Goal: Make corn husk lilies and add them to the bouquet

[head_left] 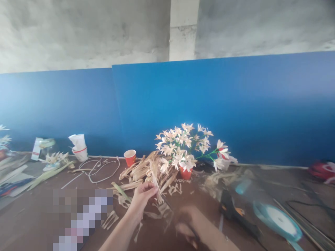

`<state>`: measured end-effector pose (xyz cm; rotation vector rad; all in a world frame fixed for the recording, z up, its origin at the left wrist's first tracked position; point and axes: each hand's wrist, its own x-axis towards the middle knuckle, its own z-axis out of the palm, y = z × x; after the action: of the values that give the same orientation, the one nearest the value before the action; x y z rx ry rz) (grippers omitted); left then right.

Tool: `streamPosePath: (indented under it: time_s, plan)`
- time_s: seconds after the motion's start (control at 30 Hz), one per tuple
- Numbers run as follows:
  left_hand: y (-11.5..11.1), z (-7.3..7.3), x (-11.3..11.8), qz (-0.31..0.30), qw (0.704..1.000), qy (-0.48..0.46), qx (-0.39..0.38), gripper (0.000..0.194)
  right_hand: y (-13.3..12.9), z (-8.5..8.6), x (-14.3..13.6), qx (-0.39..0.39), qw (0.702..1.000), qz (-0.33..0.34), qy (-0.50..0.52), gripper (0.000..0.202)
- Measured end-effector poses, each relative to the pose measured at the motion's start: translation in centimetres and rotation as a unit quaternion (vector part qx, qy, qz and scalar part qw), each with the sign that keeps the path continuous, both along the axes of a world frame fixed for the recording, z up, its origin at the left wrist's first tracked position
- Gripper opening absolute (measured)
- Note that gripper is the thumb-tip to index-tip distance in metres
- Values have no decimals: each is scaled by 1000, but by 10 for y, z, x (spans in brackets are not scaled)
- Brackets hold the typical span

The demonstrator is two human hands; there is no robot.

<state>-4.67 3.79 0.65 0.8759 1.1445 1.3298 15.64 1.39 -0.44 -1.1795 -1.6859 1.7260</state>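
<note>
My left hand point(144, 195) pinches a pale strip of dried corn husk point(154, 179) between thumb and fingers, over the table. Close to its right, my right hand point(190, 223) is smeared by motion. Its fingers look curled around something dark that I cannot make out. A heap of dried husks point(142, 169) lies just beyond my left hand, with cut scraps point(161, 210) scattered between the hands. Behind them, a red paper cup point(186, 174) holds a bunch of cream-coloured husk flowers point(180, 139) on green stems.
Another red cup point(130, 159) stands behind the heap, near a white cable point(101, 181). To the right lie a black glue gun point(237, 212) and a spool of light-blue ribbon point(280, 219). More flowers point(54, 158) sit far left. A blue panel point(222, 104) bounds the table's back.
</note>
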Motion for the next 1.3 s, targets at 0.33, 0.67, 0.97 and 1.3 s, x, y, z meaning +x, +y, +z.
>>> streamPosePath:
  time_s: [0.33,0.67,0.97,1.3]
  plan:
    - [6,-12,-1,-24,1000,-7,-16,27,1,0,0,-4,1000,-7,-17,32]
    - [2,-7,2,-30,998,-43,-23,27,0,-4,2,-7,1000,-5,-7,24]
    - [-4,3,2,-2,999,-35,1,20,9,-16,5,23,1000,2,-3,23]
    - [0,-8,-11,111,914,383,74,30,2,4,3,283,947,-101,-116,9]
